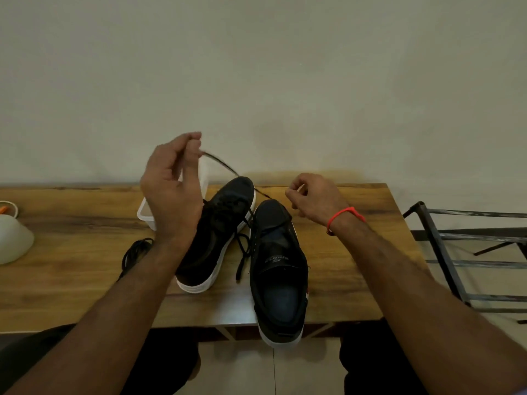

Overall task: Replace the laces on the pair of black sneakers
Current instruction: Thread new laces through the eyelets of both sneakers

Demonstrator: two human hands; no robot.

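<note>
Head view | left hand (171,186) raised above left sneaker (216,232), fingers pinching black lace (225,166) | right hand (313,199) beyond right sneaker (278,269), fingertips pinching lace's other end | 2 sneakers side by side on wooden table (71,223); coiled lace (137,252) left of them | pale wall (256,67) behind

Two black sneakers (251,252) side by side on table – white soles; lace (225,165) raised, blurred.
</note>
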